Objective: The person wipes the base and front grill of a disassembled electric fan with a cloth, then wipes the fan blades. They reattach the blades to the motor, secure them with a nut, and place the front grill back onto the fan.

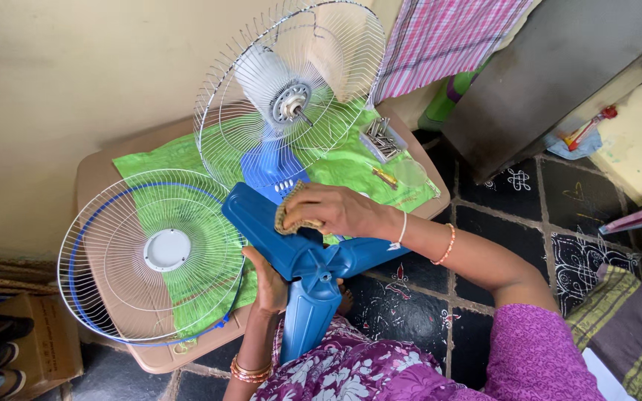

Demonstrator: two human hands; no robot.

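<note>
My left hand (pixel 267 281) holds a blue three-bladed fan blade (pixel 302 260) from beneath, near its hub. My right hand (pixel 334 210) presses a small brown cloth (pixel 291 215) onto the upper blade. Behind the blade stands the fan body with its white rear wire guard (pixel 291 89) and bare motor shaft (pixel 291 104) on a blue base. The front wire guard (pixel 154 256), white with a blue rim, lies flat on the left of the table.
A tan plastic table (pixel 94 174) carries a green cloth (pixel 351 163), a small tray of screws (pixel 382 139) and a small tool (pixel 385 177). A dark patterned floor (pixel 514 215) lies to the right. A checked cloth (pixel 440 37) hangs by the wall.
</note>
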